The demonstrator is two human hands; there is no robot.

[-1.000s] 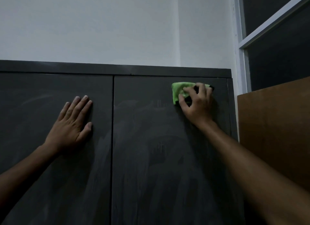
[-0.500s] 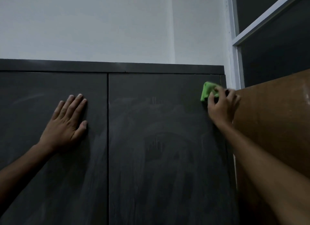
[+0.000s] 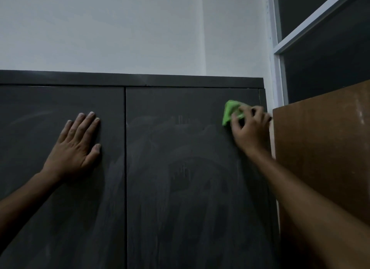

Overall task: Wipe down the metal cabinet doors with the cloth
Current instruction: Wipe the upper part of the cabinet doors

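Observation:
A dark grey metal cabinet fills the lower view, with a left door (image 3: 50, 208) and a right door (image 3: 180, 198) split by a vertical seam. My right hand (image 3: 249, 128) grips a bright green cloth (image 3: 230, 111) and holds it against the upper right corner of the right door. Most of the cloth is hidden under my fingers. My left hand (image 3: 77, 146) lies flat with straight fingers on the upper part of the left door. Pale wipe streaks cover both doors.
A brown wooden panel (image 3: 324, 152) stands right beside the cabinet's right edge. Behind it rises a white-framed dark window (image 3: 324, 68). A white wall (image 3: 120, 28) runs above the cabinet top (image 3: 130, 80).
My right hand swept the cloth right to the door's edge, then came back slightly left. My left hand stayed flat on the left door.

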